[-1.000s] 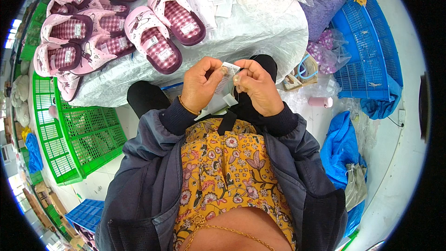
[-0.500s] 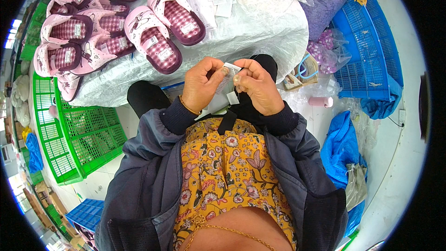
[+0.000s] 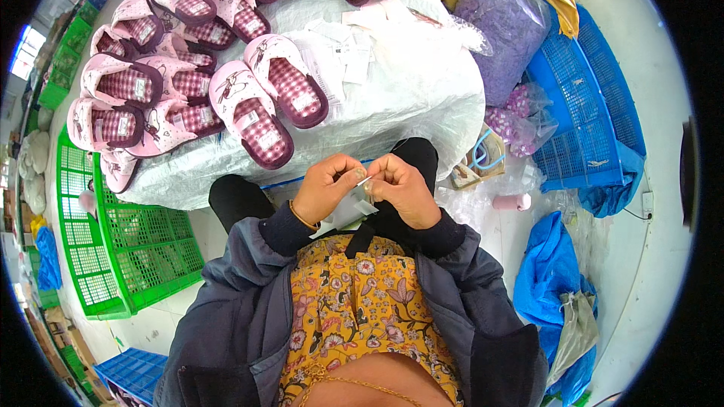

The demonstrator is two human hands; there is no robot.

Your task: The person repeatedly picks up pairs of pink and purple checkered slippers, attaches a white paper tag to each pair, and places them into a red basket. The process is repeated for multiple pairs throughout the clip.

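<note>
My left hand point(image 3: 324, 190) and my right hand point(image 3: 404, 193) meet over my lap, in front of the covered table. Each is closed in a pinch, thumb against fingers, on a small white paper tag point(image 3: 364, 180) that shows almost edge-on between them. A second white piece point(image 3: 366, 207) hangs just below the fingertips; how it is joined to the tag cannot be made out. Ahead, at the table's near edge, lies a pair of pink slippers point(image 3: 290, 90) with purple checked insoles. They are apart from both hands.
Several more pink slippers point(image 3: 124, 87) lie heaped at the table's left. Loose papers point(image 3: 347, 53) rest on the pale table cover point(image 3: 422, 98). Green crates point(image 3: 151, 256) stand left, a blue crate point(image 3: 581, 98) right, with a purple bag point(image 3: 501, 22) and blue sacking point(image 3: 550, 271) nearby.
The view has tilted up, showing more slippers at the far side. The tag has turned from showing its face to nearly edge-on, and my hands are closer together.
</note>
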